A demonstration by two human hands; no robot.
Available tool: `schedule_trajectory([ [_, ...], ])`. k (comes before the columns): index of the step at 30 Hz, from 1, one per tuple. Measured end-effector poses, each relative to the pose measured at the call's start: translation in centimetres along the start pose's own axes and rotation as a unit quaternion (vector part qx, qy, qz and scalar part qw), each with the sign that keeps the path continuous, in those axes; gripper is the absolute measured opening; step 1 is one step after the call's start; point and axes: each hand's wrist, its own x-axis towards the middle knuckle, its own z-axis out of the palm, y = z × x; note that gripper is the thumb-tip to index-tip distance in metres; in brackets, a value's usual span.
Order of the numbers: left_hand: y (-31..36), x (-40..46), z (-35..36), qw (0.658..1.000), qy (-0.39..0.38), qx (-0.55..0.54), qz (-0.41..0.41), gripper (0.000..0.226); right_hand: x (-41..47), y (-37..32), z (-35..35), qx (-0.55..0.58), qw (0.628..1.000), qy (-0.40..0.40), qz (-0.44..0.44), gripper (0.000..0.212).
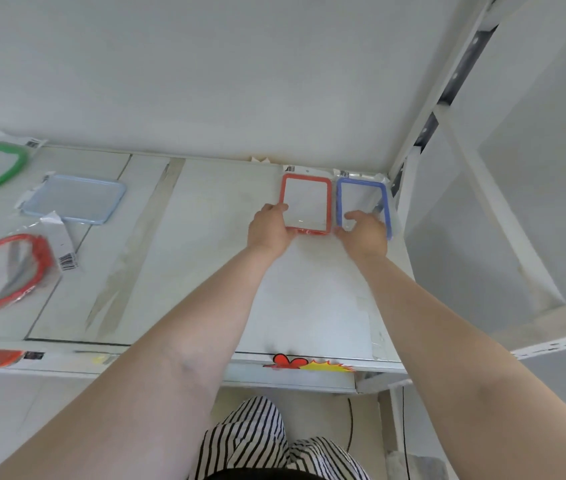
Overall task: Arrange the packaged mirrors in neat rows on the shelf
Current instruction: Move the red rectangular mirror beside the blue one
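Glossy plastic-wrapped rectangular red mirror (306, 202) and blue mirror (361, 202) lie under both hands.

White wall (240, 64), white metal shelving upright (447, 91), pale floor (14, 427).

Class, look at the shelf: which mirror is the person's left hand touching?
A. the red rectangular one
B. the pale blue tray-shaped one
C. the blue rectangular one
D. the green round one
A: the left hand grips the near left corner of the red rectangular mirror at the back of the shelf, while the right hand rests on the blue rectangular mirror beside it.
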Motion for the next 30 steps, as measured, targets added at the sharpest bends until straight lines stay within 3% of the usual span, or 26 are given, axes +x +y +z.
schedule_trajectory([
  [6, -2.7, -6.9, -6.2, 0.998, -0.030, 0.038, -0.038, 0.053, -6.1, -5.5, -1.1, -0.026, 0.984, -0.125, -0.127, 0.042],
  [12, -7.6, -12.4, -11.4, 0.994, 0.002, 0.072, -0.077, 0.052, -11.4, -10.5, 1.9, -0.048, 0.955, -0.182, -0.229, 0.040],
  [23, -21.2, -23.1, -20.1, 0.989, 0.041, 0.069, -0.120, 0.053, -23.9, -20.2, 10.2, -0.086, 0.920, -0.213, -0.317, 0.039],
  [30, -32.0, -29.2, -24.7, 0.988, 0.043, 0.056, -0.140, 0.051, -32.5, -26.0, 17.4, -0.075, 0.922, -0.230, -0.302, 0.041],
])
